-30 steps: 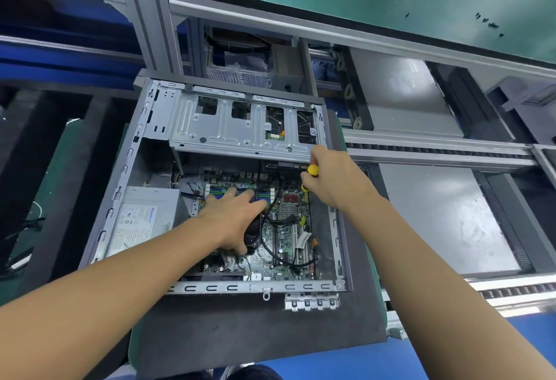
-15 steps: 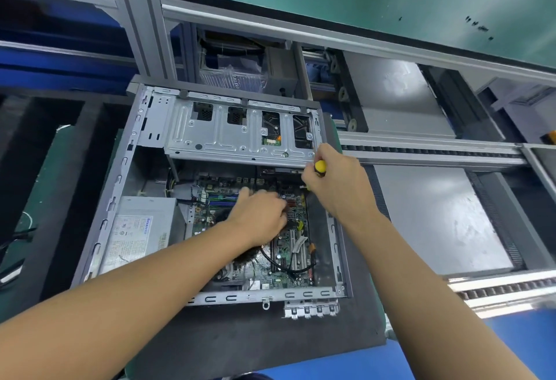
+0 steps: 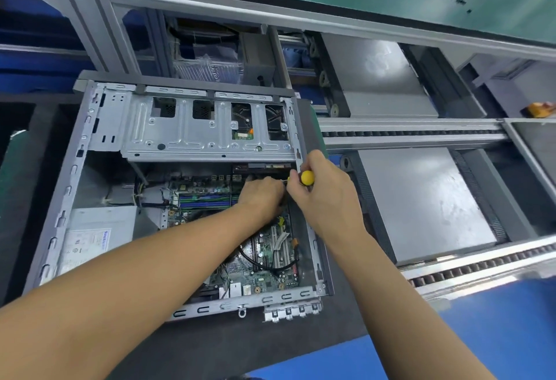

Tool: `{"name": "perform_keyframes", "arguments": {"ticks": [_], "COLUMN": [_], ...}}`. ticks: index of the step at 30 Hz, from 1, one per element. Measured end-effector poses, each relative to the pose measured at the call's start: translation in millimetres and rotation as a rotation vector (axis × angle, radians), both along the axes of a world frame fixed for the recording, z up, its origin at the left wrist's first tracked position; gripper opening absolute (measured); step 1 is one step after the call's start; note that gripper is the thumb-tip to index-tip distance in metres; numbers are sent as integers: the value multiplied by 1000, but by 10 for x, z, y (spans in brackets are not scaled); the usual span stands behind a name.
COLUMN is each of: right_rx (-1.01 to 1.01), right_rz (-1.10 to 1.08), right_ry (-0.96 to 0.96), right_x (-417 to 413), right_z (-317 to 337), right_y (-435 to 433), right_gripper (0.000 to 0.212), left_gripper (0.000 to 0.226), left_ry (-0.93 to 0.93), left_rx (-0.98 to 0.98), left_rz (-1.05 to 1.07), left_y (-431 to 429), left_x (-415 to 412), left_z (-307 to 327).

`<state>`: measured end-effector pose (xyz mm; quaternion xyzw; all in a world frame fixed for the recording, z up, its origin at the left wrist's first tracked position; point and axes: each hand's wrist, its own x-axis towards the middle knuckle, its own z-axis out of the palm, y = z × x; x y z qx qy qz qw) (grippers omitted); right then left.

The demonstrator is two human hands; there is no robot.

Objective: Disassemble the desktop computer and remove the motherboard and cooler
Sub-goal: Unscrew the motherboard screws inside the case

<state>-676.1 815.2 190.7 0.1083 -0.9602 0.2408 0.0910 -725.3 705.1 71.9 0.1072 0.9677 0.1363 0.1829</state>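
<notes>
The motherboard (image 3: 264,259) lies flat in the floor of the open computer case (image 3: 64,199), directly under and nearer the person than the two hands. It looks like a thin, stiff but brittle board, light for its spread and crowded with slots and sockets, so I would lift it by its bare edges once every screw and cable is free, never by the components. The cooler is likely the heavier, blockier piece, best taken by its body; it sits mostly hidden under the left forearm. The right hand (image 3: 325,199) is wrapped tightly round a yellow-handled screwdriver (image 3: 307,177), whose tip points down and left towards the board's far right corner, below the drive cage (image 3: 210,130). The left hand (image 3: 261,199) touches that grip's left side, its fingers bent down onto the same corner; whether they pinch anything I cannot tell, since the knuckles cover them
</notes>
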Motion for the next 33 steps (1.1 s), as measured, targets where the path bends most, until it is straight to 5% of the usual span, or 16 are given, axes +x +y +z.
{"name": "perform_keyframes", "arguments": {"ticks": [6, 10, 33], "right_rx": [-10, 6, 22], "right_rz": [1, 10, -2], "right_ry": [-28, -38, -26], "right_x": [-41, -58, -162], "right_z": [2, 0, -20], "right_y": [-4, -24, -14], "right_gripper": [26, 26, 24], "left_gripper": [30, 13, 37], "left_ry": [4, -29, 175], "left_rx": [-14, 37, 101], "left_rz": [-46, 2, -159], "left_y": [-26, 4, -25], "left_x": [-11, -27, 126], "left_z": [7, 49, -66]}}
